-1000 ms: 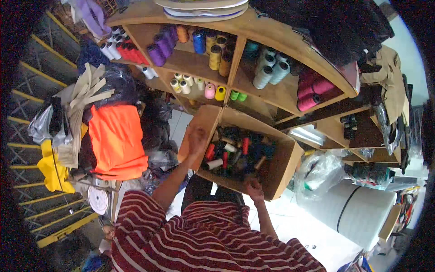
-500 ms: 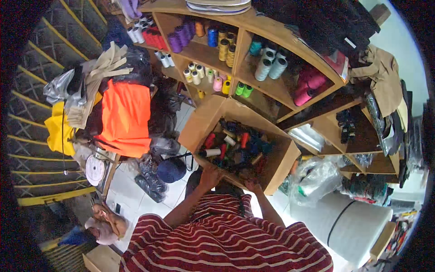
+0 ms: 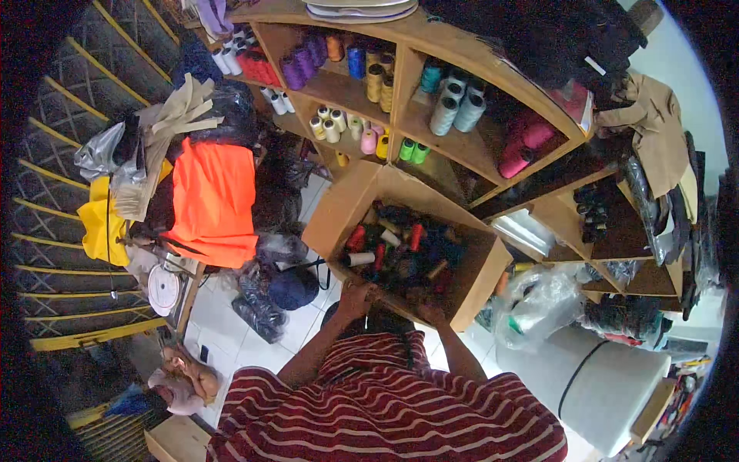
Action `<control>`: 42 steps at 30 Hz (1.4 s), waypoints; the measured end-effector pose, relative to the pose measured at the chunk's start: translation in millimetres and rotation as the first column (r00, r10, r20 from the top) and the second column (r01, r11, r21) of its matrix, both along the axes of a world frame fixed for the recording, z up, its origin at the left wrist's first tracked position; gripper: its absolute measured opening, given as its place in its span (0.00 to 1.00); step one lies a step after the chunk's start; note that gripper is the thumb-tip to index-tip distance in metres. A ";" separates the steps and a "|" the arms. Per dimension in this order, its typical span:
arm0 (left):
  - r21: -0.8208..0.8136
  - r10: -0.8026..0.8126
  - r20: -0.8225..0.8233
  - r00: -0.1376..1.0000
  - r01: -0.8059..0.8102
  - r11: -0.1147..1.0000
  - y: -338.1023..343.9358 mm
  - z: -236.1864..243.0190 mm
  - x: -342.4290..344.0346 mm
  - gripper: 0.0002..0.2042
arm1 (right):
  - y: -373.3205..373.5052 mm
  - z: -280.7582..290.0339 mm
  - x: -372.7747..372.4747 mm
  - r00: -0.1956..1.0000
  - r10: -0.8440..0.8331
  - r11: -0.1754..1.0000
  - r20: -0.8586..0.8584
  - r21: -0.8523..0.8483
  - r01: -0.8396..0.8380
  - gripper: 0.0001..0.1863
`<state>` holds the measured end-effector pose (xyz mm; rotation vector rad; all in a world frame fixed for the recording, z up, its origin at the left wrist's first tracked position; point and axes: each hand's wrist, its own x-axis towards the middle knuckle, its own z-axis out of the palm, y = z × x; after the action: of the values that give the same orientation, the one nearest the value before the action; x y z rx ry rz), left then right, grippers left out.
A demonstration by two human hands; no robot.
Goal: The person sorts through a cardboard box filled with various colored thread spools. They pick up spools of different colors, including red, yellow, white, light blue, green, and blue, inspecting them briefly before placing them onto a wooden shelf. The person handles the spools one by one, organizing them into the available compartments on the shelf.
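An open cardboard box [image 3: 477, 285] is in front of me, filled with jumbled thread spools. Among them I make out a red spool [image 3: 416, 238], a white spool [image 3: 361, 259] lying on its side, and darker ones deeper in. My left hand [image 3: 356, 300] is closed on the left part of the box's near edge. On the same edge, further right, my right hand [image 3: 432, 311] grips it too, its fingers partly in shadow. What the box rests on underneath is hidden.
Behind the box stands a wooden shelf [image 3: 399, 100] with spools of many colours. A big white foam roll [image 3: 608, 385] lies at the right, a plastic bag [image 3: 539, 300] beside it. At the left, orange cloth [image 3: 212, 200] hangs over a table. A person [image 3: 185, 377] sits at lower left.
Both hands stay on the box's near edge, the right hand slightly further over it. The box and spools look nearly the same; my view has shifted a little.
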<state>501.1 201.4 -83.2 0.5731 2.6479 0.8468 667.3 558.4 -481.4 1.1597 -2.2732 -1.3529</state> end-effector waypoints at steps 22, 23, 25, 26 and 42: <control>0.153 0.075 -0.195 0.978 -0.045 0.987 4.0 1.4 1.7 0.15 | -40.9 205.5 -124.4 0.203 -0.260 -0.372 0.944 -0.292 0.881 0.24; 0.161 0.074 -0.192 0.979 -0.043 0.986 4.1 2.5 1.5 0.15 | -40.4 204.7 -131.4 0.202 -0.264 -0.389 0.943 -0.296 0.873 0.24; 0.179 0.073 -0.183 0.980 -0.040 0.983 5.0 4.9 1.7 0.15 | -38.2 201.5 -141.0 0.195 -0.266 -0.416 0.944 -0.295 0.860 0.24; 0.180 0.072 -0.150 0.986 -0.044 0.983 5.6 5.8 1.1 0.15 | -37.1 198.5 -145.1 0.199 -0.269 -0.416 0.942 -0.300 0.858 0.24; 0.121 0.090 -0.148 0.985 -0.072 0.990 6.8 1.8 9.4 0.13 | -72.8 110.3 -138.5 0.011 -0.250 -0.219 0.968 -0.068 0.973 0.24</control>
<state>510.6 208.2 -81.5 0.5837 2.7911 1.0242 528.8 485.6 -371.1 -0.6342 -3.5961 0.8697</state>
